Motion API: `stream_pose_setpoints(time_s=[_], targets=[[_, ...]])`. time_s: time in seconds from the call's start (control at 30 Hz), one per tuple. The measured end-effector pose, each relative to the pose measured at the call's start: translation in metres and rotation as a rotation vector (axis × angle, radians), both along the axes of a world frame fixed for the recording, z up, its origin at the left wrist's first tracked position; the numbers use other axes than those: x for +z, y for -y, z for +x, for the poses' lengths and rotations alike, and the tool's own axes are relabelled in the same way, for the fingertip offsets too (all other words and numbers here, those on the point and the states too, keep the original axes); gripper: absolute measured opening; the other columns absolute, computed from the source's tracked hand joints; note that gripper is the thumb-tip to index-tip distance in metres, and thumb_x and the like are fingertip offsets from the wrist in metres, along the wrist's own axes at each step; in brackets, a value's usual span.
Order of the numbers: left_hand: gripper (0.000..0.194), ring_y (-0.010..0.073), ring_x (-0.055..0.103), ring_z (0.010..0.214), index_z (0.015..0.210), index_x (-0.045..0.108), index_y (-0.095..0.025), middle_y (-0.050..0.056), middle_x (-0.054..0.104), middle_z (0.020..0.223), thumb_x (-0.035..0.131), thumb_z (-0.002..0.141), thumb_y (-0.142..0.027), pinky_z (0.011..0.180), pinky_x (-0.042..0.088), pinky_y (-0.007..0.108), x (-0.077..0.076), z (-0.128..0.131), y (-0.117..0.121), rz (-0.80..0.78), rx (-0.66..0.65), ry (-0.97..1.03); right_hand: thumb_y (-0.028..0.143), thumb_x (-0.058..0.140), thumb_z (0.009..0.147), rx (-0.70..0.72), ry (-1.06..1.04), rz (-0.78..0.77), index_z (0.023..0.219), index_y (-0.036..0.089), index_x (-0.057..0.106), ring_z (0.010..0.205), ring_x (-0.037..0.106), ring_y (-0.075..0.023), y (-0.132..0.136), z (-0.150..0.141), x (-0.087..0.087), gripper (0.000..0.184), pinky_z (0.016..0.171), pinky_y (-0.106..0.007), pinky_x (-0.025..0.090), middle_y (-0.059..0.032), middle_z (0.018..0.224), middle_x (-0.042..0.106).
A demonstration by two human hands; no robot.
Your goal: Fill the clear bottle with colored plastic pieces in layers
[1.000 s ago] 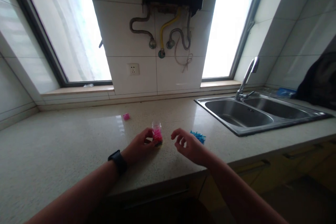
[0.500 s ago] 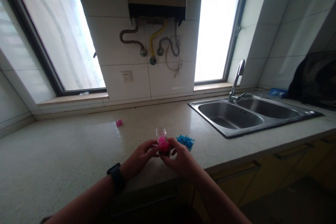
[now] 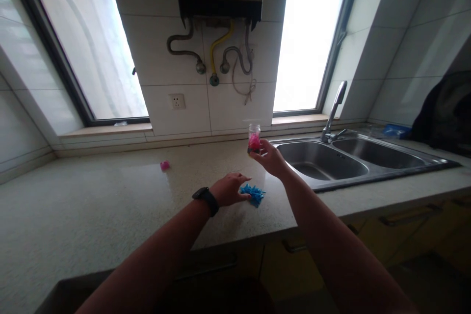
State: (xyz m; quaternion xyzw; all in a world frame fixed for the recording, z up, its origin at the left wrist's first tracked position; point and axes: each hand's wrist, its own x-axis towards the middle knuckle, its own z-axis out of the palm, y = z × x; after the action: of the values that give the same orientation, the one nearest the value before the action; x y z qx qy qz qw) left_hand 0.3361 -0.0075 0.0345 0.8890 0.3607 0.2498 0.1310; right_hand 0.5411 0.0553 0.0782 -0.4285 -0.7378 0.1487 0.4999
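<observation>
My right hand [image 3: 270, 156] grips a small clear jar [image 3: 253, 138] near its base, raised in front of the sink's left edge. Bright pink pieces fill much of the jar, with a darker layer at the bottom, and its mouth is uncovered. Fingers apart, my left hand [image 3: 231, 190] reaches over a small heap of thin blue pieces [image 3: 254, 195] on the counter. Its thumb and fingertips are at the heap's left side; whether they touch it I cannot tell. A small pink object [image 3: 165, 165], perhaps a cap, lies farther left.
The pale speckled counter [image 3: 110, 196] runs to the tiled wall. A double steel sink [image 3: 320, 159] with a faucet [image 3: 334, 110] is set in at the right. Blue plastic [image 3: 397, 131] and a dark bag-like shape [image 3: 441, 113] are beyond it. Drawer handles show below the counter edge.
My left hand has let go of the jar and moved right to the blue heap. My right hand has carried the jar up and away, to the right.
</observation>
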Motion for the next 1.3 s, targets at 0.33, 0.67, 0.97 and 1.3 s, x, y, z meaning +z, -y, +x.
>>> stream_pose_setpoints(time_s=[0.33,0.67,0.97,1.3], targets=[[0.037,0.0206,0.062,0.075,0.106,0.076,-0.027,0.007,0.068,0.099,0.074,0.074,-0.045,0.072,0.047,0.031,-0.005,0.009,-0.023,-0.085,-0.03,-0.084,0.048,0.066,0.077,-0.011,-0.203,-0.072,0.111,0.018,0.058,0.064,0.057,-0.0134,-0.035,-0.002,-0.056,0.046,0.06,-0.027,0.046,-0.0061,0.095,0.069],[0.025,0.018,0.061,0.073,0.101,0.076,-0.025,0.006,0.065,0.097,0.066,0.082,-0.038,0.074,0.048,0.032,-0.015,0.01,-0.03,-0.11,0.016,-0.012,0.047,0.068,0.076,-0.003,-0.088,-0.092,0.107,0.021,0.06,0.063,0.057,-0.0139,-0.03,-0.008,-0.06,0.042,0.057,-0.027,0.044,-0.0039,0.093,0.069],[0.021,0.0134,0.061,0.076,0.101,0.073,-0.02,0.006,0.064,0.102,0.063,0.087,-0.032,0.079,0.051,0.029,-0.018,0.005,-0.027,-0.104,0.03,0.143,0.045,0.069,0.076,0.04,-0.069,-0.093,0.106,0.022,0.059,0.062,0.056,-0.0133,-0.029,-0.012,-0.063,0.039,0.057,-0.026,0.044,-0.0034,0.092,0.069],[0.029,0.0144,0.063,0.072,0.103,0.069,-0.016,0.007,0.068,0.093,0.058,0.091,-0.039,0.064,0.053,0.027,-0.022,-0.011,-0.032,-0.158,0.148,0.385,0.043,0.069,0.077,0.039,0.046,-0.108,0.107,0.023,0.059,0.065,0.057,-0.0142,-0.027,-0.01,-0.066,0.038,0.059,-0.027,0.043,-0.0027,0.091,0.069]])
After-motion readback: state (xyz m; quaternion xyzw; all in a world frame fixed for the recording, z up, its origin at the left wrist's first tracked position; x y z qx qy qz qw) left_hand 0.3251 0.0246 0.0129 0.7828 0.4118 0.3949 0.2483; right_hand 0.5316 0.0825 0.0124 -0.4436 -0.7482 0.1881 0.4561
